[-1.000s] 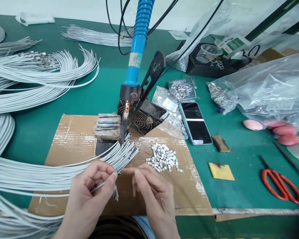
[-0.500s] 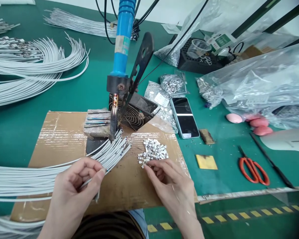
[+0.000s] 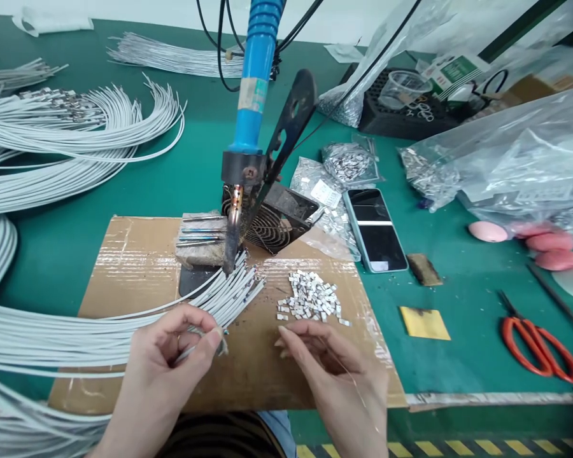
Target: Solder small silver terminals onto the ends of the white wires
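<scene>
My left hand [image 3: 172, 356] pinches the end of one thin white wire [image 3: 195, 346] between thumb and forefinger, low on the cardboard sheet [image 3: 134, 267]. A fan of white wires [image 3: 124, 324] lies across the cardboard, their ends close to the tip of a blue-handled soldering iron [image 3: 248, 127] held in a black stand. My right hand [image 3: 334, 369] rests on the cardboard just below a pile of small metal terminals [image 3: 310, 302]. Its fingers are curled together; what they hold, if anything, I cannot make out.
Bundles of white wire [image 3: 76, 127] cover the green table's left side. A small fan [image 3: 272, 222] sits behind the iron. A phone [image 3: 375, 229], bags of terminals [image 3: 348, 162], a yellow sponge [image 3: 423, 323], red scissors [image 3: 539, 346] and plastic bags [image 3: 516, 159] lie at right.
My right hand moved from beside the left hand to the terminal pile, then drew back slightly below it. The left hand keeps its pinch on the wire.
</scene>
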Available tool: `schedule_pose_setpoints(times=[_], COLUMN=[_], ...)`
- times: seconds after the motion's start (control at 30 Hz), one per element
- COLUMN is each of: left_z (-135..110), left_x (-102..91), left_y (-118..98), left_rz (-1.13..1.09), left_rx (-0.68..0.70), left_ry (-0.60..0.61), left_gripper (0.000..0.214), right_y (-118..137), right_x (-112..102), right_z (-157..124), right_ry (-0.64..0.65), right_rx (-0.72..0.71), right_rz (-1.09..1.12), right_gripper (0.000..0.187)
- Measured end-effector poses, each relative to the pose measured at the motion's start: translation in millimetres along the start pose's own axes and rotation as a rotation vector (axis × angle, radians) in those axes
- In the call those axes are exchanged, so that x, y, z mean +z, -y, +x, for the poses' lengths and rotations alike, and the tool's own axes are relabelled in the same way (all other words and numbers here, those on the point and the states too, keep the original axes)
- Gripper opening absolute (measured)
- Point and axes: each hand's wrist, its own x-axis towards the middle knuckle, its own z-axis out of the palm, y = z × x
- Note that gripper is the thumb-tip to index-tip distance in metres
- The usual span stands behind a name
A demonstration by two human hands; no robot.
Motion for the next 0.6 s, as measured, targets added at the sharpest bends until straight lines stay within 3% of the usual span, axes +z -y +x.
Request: schedule_pose_setpoints(times=[0.17, 0.4, 0.6], left_z=[-1, -2, -1], left_x=[-0.6, 2.5, 3.9], left_y=[-3, -12, -11], left_rz=[0.003, -0.020, -0.010], left_rx=[-0.010, -0.057, -0.051], left_ry=[0.044, 0.046, 0.055], left_gripper=[0.013, 0.015, 0.015], right_y=[28, 31, 27], right_x=[19, 33, 33], right_z=[-3, 4, 4], right_ry=[0.133, 0.327, 0.331], right_rx=[0.119, -0.049, -0.120], right_rz=[0.349, 0.400, 0.331], right_gripper=[0.002, 0.010, 0.009])
